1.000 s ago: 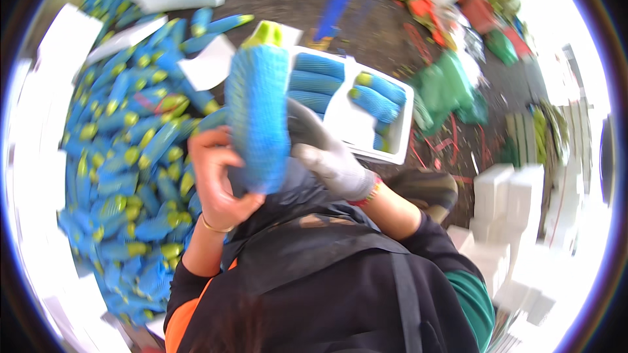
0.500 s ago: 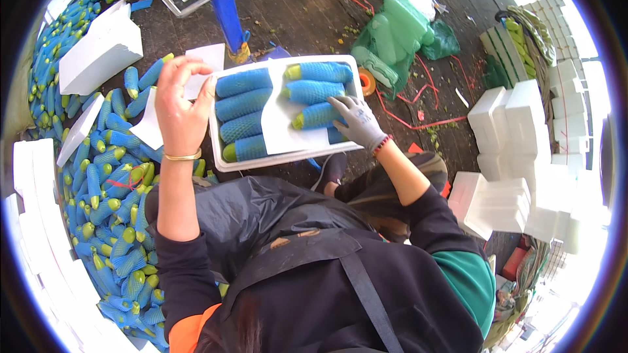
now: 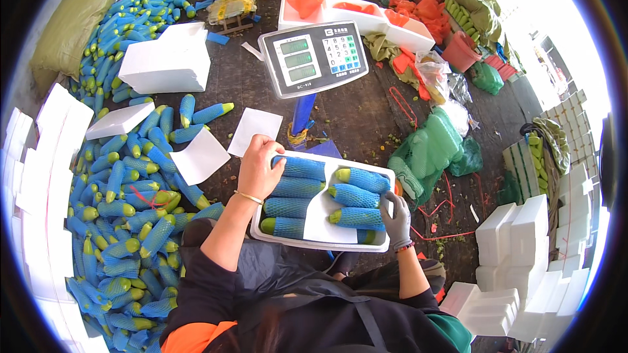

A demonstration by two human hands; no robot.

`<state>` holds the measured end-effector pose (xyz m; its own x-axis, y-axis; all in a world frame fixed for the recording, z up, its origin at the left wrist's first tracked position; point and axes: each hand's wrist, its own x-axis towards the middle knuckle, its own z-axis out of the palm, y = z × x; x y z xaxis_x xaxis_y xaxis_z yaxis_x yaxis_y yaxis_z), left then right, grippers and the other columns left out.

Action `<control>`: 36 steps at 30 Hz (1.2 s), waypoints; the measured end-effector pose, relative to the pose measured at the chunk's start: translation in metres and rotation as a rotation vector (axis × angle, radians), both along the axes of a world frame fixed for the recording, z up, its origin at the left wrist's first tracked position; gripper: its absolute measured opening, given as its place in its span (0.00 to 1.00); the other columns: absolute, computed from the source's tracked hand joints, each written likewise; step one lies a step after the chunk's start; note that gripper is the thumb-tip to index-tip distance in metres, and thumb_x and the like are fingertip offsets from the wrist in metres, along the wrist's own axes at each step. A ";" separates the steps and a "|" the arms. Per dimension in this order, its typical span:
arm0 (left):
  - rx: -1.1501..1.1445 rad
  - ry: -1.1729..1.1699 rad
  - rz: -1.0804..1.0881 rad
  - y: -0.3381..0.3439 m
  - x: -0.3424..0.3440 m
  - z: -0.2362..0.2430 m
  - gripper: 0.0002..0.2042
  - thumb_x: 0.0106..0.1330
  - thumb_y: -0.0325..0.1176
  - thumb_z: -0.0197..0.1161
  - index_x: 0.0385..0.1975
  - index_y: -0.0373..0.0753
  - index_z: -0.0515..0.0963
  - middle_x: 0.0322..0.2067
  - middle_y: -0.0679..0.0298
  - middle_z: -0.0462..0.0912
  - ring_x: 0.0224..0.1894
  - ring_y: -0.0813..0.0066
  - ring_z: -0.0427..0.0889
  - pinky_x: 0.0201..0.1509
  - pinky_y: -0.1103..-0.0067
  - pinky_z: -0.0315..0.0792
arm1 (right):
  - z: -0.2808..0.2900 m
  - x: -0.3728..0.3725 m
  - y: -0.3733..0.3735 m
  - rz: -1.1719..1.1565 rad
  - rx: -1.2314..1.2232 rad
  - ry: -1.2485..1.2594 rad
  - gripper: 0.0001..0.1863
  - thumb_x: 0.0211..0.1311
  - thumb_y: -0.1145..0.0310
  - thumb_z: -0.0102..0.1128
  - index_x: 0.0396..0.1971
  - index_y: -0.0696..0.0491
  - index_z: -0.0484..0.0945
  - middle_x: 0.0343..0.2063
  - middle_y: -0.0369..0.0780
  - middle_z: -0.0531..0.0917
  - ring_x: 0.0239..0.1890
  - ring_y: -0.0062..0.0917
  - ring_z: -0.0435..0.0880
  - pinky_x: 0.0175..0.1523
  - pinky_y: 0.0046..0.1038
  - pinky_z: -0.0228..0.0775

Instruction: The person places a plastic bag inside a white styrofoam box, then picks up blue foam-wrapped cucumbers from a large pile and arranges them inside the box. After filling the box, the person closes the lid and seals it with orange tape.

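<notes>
In front of me is a white foam box (image 3: 314, 244) with two columns of zucchini in blue net sleeves. A white sheet (image 3: 318, 222) lies between and partly under the columns. My bare left hand (image 3: 260, 168) is closed at the box's far left corner, its fingertips beside the end of the far-left zucchini (image 3: 302, 168). My right hand (image 3: 396, 219), in a grey glove, grips the right rim with bent fingers, next to the right column's zucchini (image 3: 358, 197). One zucchini at the near right (image 3: 365, 236) is mostly covered by the white sheet.
Netted zucchini (image 3: 134, 222) lie heaped to my left. A scale display (image 3: 314, 59) on a blue post stands beyond the box, near white sheets (image 3: 256, 131). Green netting (image 3: 428, 150) and red string lie on the floor at right. White foam boxes (image 3: 513, 238) are stacked further right.
The view has tilted up, showing more of the scale and far floor. My right hand has left a zucchini for the right rim. My left hand has come down onto the box's corner.
</notes>
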<state>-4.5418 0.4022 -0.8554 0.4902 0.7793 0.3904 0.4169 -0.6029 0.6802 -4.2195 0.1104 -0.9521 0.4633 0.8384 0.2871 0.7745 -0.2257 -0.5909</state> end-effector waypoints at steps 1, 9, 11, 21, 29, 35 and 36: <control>0.020 -0.016 0.013 0.001 -0.002 0.001 0.11 0.57 0.23 0.77 0.37 0.38 0.82 0.47 0.54 0.77 0.49 0.51 0.84 0.55 0.64 0.80 | 0.001 -0.004 -0.002 0.077 -0.047 -0.027 0.27 0.61 0.72 0.73 0.62 0.57 0.80 0.53 0.47 0.85 0.57 0.42 0.83 0.63 0.37 0.76; -0.079 0.014 0.019 0.007 -0.016 0.002 0.11 0.56 0.23 0.77 0.37 0.37 0.83 0.45 0.56 0.79 0.53 0.54 0.82 0.61 0.65 0.77 | -0.013 -0.037 0.003 0.233 -0.596 -0.430 0.47 0.42 0.63 0.82 0.69 0.47 0.74 0.56 0.42 0.79 0.63 0.42 0.77 0.66 0.47 0.70; -0.013 0.002 0.027 0.007 -0.019 0.000 0.10 0.56 0.23 0.76 0.37 0.38 0.83 0.46 0.56 0.79 0.53 0.54 0.82 0.62 0.65 0.76 | -0.022 -0.041 0.002 0.187 -0.491 -0.540 0.40 0.39 0.63 0.82 0.58 0.46 0.78 0.49 0.42 0.78 0.56 0.42 0.78 0.57 0.45 0.74; 0.047 0.216 -0.152 0.014 -0.007 -0.066 0.12 0.57 0.26 0.76 0.41 0.40 0.84 0.47 0.54 0.80 0.54 0.52 0.81 0.63 0.63 0.75 | -0.017 -0.052 -0.003 0.065 -0.639 -0.419 0.38 0.42 0.54 0.87 0.54 0.49 0.79 0.51 0.45 0.80 0.56 0.39 0.81 0.55 0.42 0.76; 0.080 0.401 -0.442 -0.004 0.007 -0.135 0.15 0.56 0.24 0.73 0.45 0.37 0.83 0.47 0.53 0.78 0.53 0.52 0.79 0.64 0.62 0.73 | 0.076 -0.008 -0.167 -0.438 -0.048 -0.278 0.32 0.57 0.53 0.74 0.60 0.49 0.78 0.48 0.46 0.81 0.53 0.43 0.83 0.59 0.45 0.76; -0.040 0.492 -0.095 0.052 -0.027 -0.146 0.18 0.58 0.22 0.72 0.49 0.36 0.83 0.51 0.52 0.79 0.53 0.52 0.82 0.62 0.63 0.78 | 0.042 0.102 -0.419 -1.136 -0.524 -0.123 0.33 0.61 0.51 0.73 0.64 0.49 0.75 0.57 0.48 0.82 0.62 0.44 0.81 0.66 0.46 0.75; 0.037 0.525 -0.065 0.061 -0.033 -0.142 0.18 0.57 0.22 0.74 0.50 0.37 0.84 0.48 0.52 0.80 0.45 0.57 0.85 0.57 0.65 0.81 | 0.022 0.114 -0.459 -1.240 -0.673 -0.008 0.36 0.62 0.48 0.73 0.66 0.49 0.73 0.61 0.47 0.80 0.65 0.45 0.80 0.68 0.48 0.74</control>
<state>-4.5752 0.4637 -0.9975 0.6740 0.7311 0.1059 0.6567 -0.6587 0.3674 -4.1050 -0.3491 -0.9301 0.9914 -0.1309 0.0070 -0.1296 -0.9870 -0.0947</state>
